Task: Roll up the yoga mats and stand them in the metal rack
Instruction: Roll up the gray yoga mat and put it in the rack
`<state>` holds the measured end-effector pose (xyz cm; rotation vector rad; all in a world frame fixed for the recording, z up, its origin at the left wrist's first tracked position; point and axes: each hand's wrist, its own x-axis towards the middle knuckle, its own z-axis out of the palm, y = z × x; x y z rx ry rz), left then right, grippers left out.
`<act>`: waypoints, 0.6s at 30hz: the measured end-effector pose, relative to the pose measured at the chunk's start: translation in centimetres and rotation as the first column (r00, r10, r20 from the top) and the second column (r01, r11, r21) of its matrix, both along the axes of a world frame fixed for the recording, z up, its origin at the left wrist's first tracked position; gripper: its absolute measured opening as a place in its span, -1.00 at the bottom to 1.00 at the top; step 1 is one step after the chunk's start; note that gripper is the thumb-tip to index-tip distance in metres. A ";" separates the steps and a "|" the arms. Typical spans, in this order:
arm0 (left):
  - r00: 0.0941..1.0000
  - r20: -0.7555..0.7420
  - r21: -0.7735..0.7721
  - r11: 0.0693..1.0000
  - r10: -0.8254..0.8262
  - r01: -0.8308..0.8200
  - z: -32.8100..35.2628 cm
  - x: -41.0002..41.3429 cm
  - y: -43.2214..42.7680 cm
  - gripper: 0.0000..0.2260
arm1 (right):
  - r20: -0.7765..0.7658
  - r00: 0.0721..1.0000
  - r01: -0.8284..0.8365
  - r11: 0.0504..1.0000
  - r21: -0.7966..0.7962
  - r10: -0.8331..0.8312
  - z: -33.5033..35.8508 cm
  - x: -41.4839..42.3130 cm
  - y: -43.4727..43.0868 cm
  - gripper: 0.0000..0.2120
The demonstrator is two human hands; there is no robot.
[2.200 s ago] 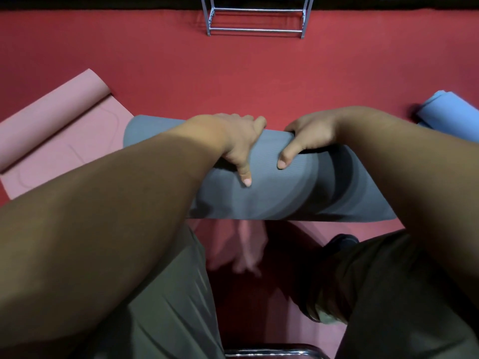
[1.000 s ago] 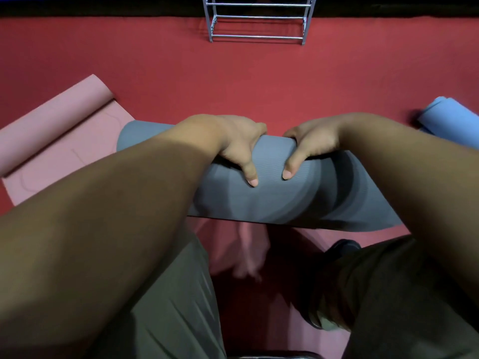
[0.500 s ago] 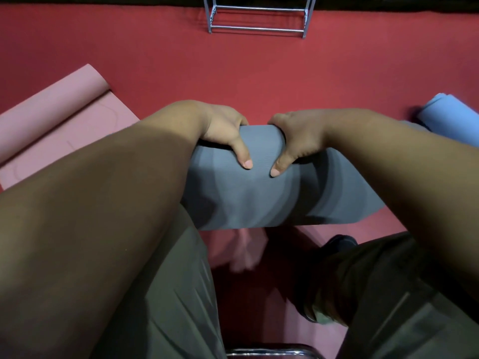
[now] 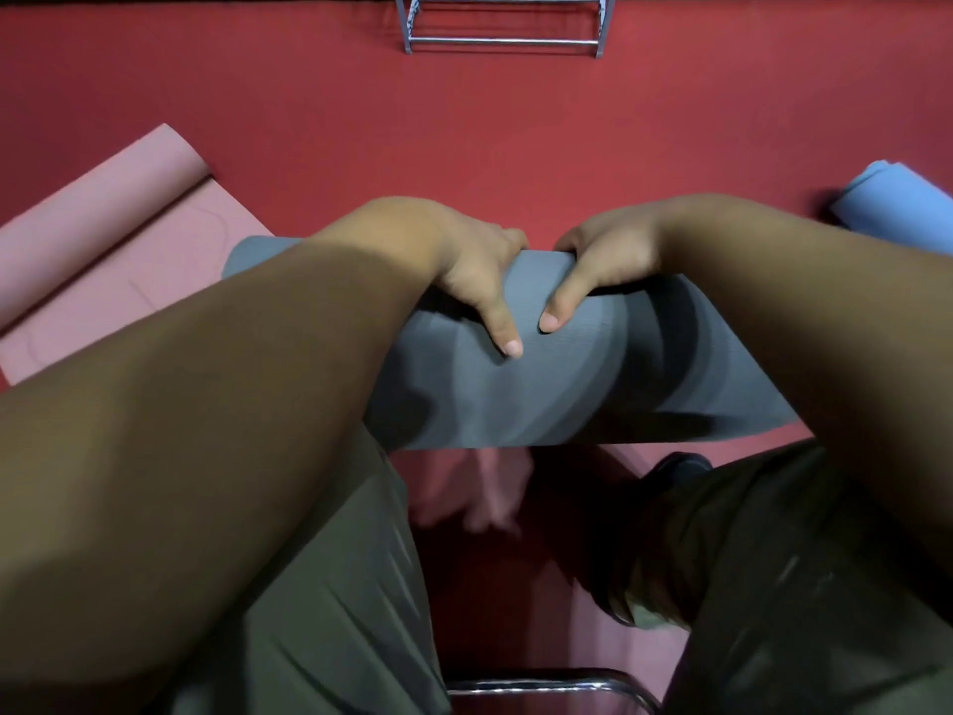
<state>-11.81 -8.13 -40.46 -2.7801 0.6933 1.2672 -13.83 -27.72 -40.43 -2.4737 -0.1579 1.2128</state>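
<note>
Both our hands are on the grey mat (image 4: 541,394), and it's rolled up, lying crosswise dead centre just beyond our knees. Left hand (image 4: 464,260) and right hand (image 4: 603,255) sit side by side at the middle of the roll. The fingers curl over its far edge and the thumbs press into the near face. We judge that this clamp is there to stop the coil springing open. The metal rack (image 4: 503,23) stands at twelve o'clock, well apart across the red floor (image 4: 464,136), with no mat in the part we can see. At ten o'clock the pink mat (image 4: 103,234) lies only partly rolled, and at two o'clock there's the blue mat (image 4: 897,203), rolled. As we read it, this roll goes to twelve next.
</note>
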 end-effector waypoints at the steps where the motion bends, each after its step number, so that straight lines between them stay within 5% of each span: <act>1: 0.999 0.039 0.030 0.999 -0.035 0.034 -0.3 -0.3 -0.3 0.29 | -0.026 0.999 0.024 1.000 0.016 -0.023 -0.1 0.0 -0.2 -0.37; 8: 0.990 0.136 -0.005 0.999 -0.036 0.037 -0.1 -1.0 -0.6 -0.08 | -0.137 0.988 0.073 0.996 0.058 -0.065 -0.9 0.0 -0.2 -0.20; 18: 0.994 0.089 -0.068 0.996 0.070 -0.064 0.2 0.4 0.9 -0.18 | 0.033 0.992 -0.123 0.992 0.014 0.123 0.4 0.4 0.5 -0.11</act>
